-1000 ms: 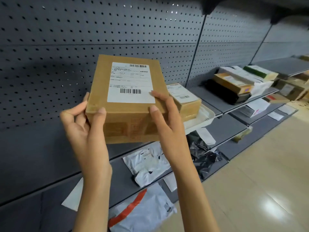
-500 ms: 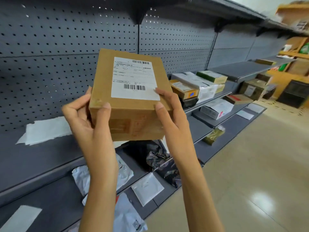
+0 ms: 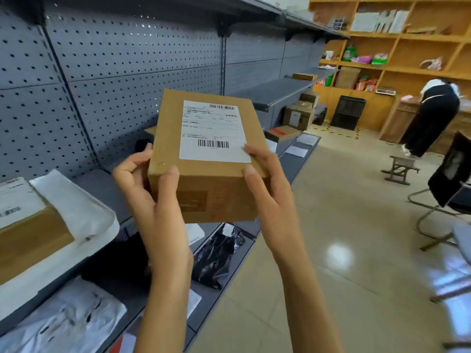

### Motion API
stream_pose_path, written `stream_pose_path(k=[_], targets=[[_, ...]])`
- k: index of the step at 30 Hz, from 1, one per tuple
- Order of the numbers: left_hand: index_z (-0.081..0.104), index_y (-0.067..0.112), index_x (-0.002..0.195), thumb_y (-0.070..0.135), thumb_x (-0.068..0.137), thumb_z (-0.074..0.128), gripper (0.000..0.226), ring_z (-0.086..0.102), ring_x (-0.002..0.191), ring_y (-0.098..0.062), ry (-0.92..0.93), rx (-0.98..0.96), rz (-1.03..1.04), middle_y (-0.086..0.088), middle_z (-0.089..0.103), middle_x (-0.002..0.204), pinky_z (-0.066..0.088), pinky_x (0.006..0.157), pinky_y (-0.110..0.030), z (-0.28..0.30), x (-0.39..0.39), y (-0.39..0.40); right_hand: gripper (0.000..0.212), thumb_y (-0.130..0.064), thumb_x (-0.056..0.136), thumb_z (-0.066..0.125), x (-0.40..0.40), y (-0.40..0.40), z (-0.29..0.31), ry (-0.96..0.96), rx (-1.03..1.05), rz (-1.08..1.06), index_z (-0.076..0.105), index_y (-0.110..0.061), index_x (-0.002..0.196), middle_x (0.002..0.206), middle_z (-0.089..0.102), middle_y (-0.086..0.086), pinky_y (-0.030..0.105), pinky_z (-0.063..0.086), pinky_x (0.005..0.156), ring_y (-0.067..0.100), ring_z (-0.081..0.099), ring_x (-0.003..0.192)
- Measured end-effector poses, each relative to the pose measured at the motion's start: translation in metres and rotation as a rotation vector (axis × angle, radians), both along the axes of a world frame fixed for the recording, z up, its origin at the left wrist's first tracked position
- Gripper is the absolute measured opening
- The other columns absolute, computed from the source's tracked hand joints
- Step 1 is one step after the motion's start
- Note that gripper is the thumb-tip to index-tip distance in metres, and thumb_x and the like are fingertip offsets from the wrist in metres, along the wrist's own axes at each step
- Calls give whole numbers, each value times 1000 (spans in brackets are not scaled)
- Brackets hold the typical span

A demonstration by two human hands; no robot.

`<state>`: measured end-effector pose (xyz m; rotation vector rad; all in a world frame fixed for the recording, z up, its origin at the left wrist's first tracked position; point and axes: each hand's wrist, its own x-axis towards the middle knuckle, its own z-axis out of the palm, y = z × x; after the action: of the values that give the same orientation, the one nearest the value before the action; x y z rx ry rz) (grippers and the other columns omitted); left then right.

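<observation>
A brown cardboard box (image 3: 168, 149) with a white shipping label (image 3: 212, 131) on top is held in the air in front of me, label facing up. My left hand (image 3: 150, 197) grips its near left corner, thumb on the front face and fingers behind. My right hand (image 3: 270, 194) grips the near right corner, thumb on the front edge and a finger lying on the label's corner.
Grey pegboard shelving (image 3: 114, 85) runs along the left with white and black mailer bags and boxes. A white tray with a box (image 3: 30, 235) sits at near left. A person in black (image 3: 430, 118) stands by wooden shelves at far right; a chair (image 3: 448, 182) and small stool (image 3: 400, 169) stand on the tiled floor.
My view has swung to the right along the aisle, bringing the wooden shelves, the person and the chair into sight. Both hands keep the same hold on the box.
</observation>
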<state>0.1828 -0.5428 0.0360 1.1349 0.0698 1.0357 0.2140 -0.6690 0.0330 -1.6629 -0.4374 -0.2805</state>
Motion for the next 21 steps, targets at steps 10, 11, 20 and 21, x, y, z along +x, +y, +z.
stream_pose_path(k=[10, 11, 20, 21], targets=[[43, 15, 117, -3, 96, 50, 28, 59, 108, -4, 25, 4, -67, -4, 58, 128, 47, 88, -17, 1, 122, -13, 28, -34, 108, 43, 116, -16, 2, 40, -11, -32, 53, -41, 133, 133, 50, -24, 8, 44, 77, -4, 50, 113], [44, 15, 117, -3, 96, 50, 29, 59, 109, -3, 23, 1, -54, -4, 58, 129, 46, 90, -17, 4, 135, -10, 28, -34, 108, 43, 129, -14, 5, 38, -13, -26, 53, -40, 133, 136, 50, -21, 11, 43, 78, 0, 50, 116], [45, 15, 116, -2, 94, 53, 28, 59, 105, 0, -18, 30, -59, 9, 60, 114, 45, 89, -16, 11, 243, 6, 28, -34, 108, 42, 243, -1, 14, -3, -27, -14, 53, -39, 134, 138, 50, -20, 17, 42, 84, 3, 50, 118], [44, 14, 116, -4, 95, 52, 29, 59, 103, 2, -19, 35, -66, 9, 60, 113, 45, 88, -14, 10, 252, 5, 28, -33, 108, 42, 252, -3, 13, -1, -27, -20, 53, -38, 134, 137, 51, -19, 17, 41, 84, 3, 50, 118]])
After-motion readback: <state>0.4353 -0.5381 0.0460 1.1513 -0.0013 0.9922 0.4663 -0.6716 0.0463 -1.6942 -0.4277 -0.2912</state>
